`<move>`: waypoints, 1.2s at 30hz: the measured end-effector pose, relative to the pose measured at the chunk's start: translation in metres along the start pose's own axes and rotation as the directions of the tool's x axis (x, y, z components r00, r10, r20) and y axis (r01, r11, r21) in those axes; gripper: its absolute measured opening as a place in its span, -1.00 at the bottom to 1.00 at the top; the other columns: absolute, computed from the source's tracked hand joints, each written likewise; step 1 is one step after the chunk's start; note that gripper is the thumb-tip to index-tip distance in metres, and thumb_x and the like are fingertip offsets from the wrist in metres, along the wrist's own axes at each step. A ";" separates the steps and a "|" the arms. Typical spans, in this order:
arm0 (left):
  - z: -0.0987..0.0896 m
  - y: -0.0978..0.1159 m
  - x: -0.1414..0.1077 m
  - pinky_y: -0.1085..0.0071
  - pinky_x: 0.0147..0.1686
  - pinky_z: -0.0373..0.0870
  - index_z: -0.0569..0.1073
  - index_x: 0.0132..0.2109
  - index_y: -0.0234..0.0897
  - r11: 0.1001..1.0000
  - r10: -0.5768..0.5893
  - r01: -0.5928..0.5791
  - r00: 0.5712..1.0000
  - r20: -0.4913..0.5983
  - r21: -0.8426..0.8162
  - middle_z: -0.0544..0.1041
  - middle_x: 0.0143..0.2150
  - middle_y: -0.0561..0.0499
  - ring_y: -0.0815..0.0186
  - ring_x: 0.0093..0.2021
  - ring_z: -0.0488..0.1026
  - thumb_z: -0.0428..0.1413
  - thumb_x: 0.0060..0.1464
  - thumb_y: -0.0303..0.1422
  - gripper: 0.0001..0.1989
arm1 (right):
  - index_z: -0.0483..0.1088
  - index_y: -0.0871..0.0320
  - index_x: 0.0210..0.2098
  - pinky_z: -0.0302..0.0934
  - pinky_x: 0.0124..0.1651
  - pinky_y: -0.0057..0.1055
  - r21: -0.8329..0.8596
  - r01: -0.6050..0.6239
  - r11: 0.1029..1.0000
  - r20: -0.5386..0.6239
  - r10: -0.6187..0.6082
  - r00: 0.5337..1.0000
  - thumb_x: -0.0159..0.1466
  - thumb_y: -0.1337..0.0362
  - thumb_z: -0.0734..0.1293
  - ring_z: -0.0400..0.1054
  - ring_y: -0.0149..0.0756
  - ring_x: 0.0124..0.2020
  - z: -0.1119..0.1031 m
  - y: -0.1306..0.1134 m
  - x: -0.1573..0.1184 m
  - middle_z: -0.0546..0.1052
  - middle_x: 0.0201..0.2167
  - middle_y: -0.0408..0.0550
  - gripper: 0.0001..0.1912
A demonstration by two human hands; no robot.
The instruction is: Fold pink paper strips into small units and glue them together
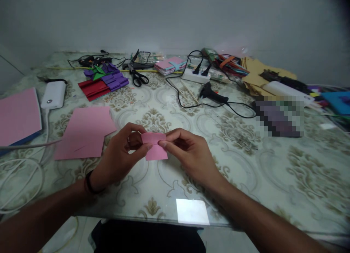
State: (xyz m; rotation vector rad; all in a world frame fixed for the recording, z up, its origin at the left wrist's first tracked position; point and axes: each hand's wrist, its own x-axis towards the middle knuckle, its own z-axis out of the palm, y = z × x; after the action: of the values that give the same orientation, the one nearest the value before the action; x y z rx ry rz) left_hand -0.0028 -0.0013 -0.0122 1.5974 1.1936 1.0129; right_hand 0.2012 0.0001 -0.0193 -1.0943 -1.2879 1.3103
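Both hands are up front over the near edge of the table (246, 180), pinching one small pink piece (155, 149) of folded paper between them. The left hand (120, 158) has it clamped between thumb and fingers on its left side, and there's a dark band on that wrist. The right hand (188, 154) pinches the right side with thumb and forefinger. The piece sits just above the patterned tabletop, pretty much dead centre.

Just left of the hands lies a bigger pink sheet (86, 132), flat on the table. Further left is a pink pad (18, 116) at the edge, and a white power bank (53, 94) with a white cable looping down toward the near-left corner.

Going back from there: a pile of red and purple folded paper (105, 81) with a green bit on top, and scissors (138, 77) just to its right. Middle-back has a black glue gun (212, 94) with its cord snaking around, a white power strip (195, 76), and a stack of pink and blue paper (171, 65). Far right is a heap of coloured sheets, brown paper (255, 76), a white box and a blurred-out patch I can't make out.
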 end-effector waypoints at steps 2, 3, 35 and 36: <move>-0.001 -0.001 0.002 0.55 -0.45 0.33 0.48 -0.04 -0.23 0.999 -0.029 0.028 0.999 0.029 0.033 0.48 -0.40 0.14 0.41 -0.42 0.40 0.28 0.16 -0.29 -0.74 | 0.55 0.13 -0.40 0.28 -0.31 -0.41 0.015 -0.033 0.999 0.015 0.032 0.999 0.14 0.10 0.60 0.41 -0.36 -0.40 0.001 0.001 0.000 0.59 -0.43 -0.14 -0.73; -0.001 -0.001 0.002 0.54 -0.46 0.30 0.52 -0.07 -0.25 0.997 -0.057 0.054 0.996 0.069 0.051 0.47 -0.40 0.13 0.41 -0.42 0.38 0.28 0.16 -0.26 -0.76 | 0.55 0.13 -0.41 0.27 -0.31 -0.41 0.021 -0.048 0.999 0.028 0.047 0.999 0.14 0.08 0.60 0.40 -0.36 -0.40 0.001 0.001 -0.001 0.58 -0.45 -0.15 -0.72; 0.004 -0.007 -0.007 0.46 -0.41 0.24 0.51 -0.38 -0.28 0.994 -0.062 0.065 0.997 0.036 -0.083 0.39 -0.44 0.09 0.37 -0.40 0.27 0.29 0.16 -0.20 -0.74 | 0.51 0.10 -0.37 0.29 -0.27 -0.36 0.037 -0.006 0.999 0.063 0.004 0.998 0.23 0.02 0.53 0.36 -0.35 -0.41 0.012 -0.004 -0.011 0.51 -0.45 -0.17 -0.70; 0.004 -0.007 -0.006 0.46 -0.41 0.24 0.50 -0.37 -0.28 0.992 -0.065 0.070 0.997 0.044 -0.107 0.39 -0.44 0.09 0.38 -0.40 0.27 0.29 0.16 -0.22 -0.75 | 0.51 0.11 -0.37 0.28 -0.28 -0.37 0.044 -0.008 0.999 0.069 0.005 0.998 0.22 0.02 0.53 0.35 -0.35 -0.42 0.011 -0.004 -0.011 0.51 -0.46 -0.17 -0.70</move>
State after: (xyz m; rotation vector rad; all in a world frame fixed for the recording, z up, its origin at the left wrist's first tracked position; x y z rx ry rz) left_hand -0.0022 -0.0069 -0.0205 1.4765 1.1384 0.9809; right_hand 0.1916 -0.0128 -0.0149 -1.0312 -1.3012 1.3856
